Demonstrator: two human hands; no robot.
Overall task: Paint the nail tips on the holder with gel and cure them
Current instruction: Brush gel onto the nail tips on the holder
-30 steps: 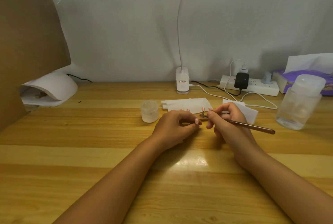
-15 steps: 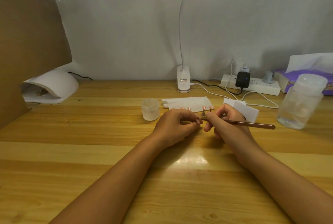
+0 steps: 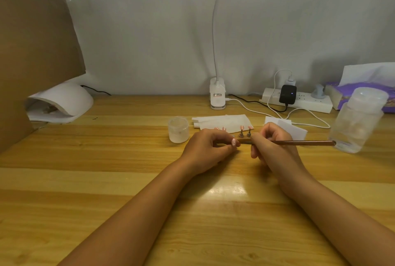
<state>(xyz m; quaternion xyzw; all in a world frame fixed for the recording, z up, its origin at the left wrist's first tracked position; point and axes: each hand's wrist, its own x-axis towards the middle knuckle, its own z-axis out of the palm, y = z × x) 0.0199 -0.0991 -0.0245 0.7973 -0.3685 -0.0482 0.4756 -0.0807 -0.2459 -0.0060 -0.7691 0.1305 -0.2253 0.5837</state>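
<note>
My left hand [image 3: 208,149] pinches a small stand bearing a pink dotted nail tip [image 3: 234,142] just above the wooden desk. My right hand [image 3: 271,146] grips a thin brown brush [image 3: 303,143] like a pen, its head pointing left at that tip. Behind the hands, several more pink nail tips [image 3: 245,128] stand on small pegs of the holder, partly hidden by my fingers. A small frosted gel jar [image 3: 178,129] sits left of them. The white curing lamp [image 3: 62,103] sits at the far left against the wall.
White tissues [image 3: 222,123] lie behind the hands. A clear plastic bottle [image 3: 359,119] stands at the right, a power strip [image 3: 299,101] with cables and a purple tissue pack [image 3: 363,90] behind it. A clip lamp base [image 3: 217,96] sits at the back; a cardboard panel [image 3: 32,51] walls the left.
The hands have stayed nearly still. The brush has levelled out, its rear end rising slightly, with its head kept at the held nail tip.
</note>
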